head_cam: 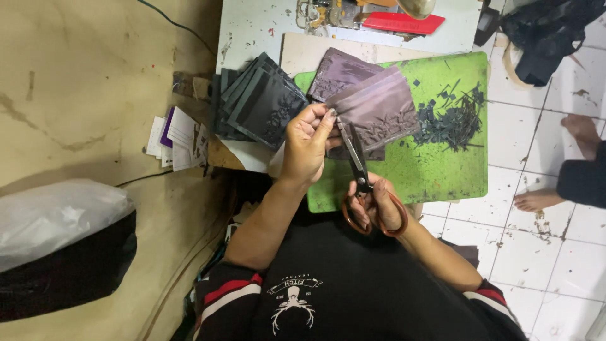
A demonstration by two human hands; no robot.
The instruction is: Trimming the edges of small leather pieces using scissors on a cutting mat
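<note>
Scissors (357, 158) with brown-orange handles run lengthwise up and away from the person, blades aimed at the lower edge of a dark purple-brown embossed piece (379, 110). The right hand (377, 205) has fingers curled through the loops. The left hand (307, 142) pinches the piece's left corner above the green cutting mat (442, 170).
</note>
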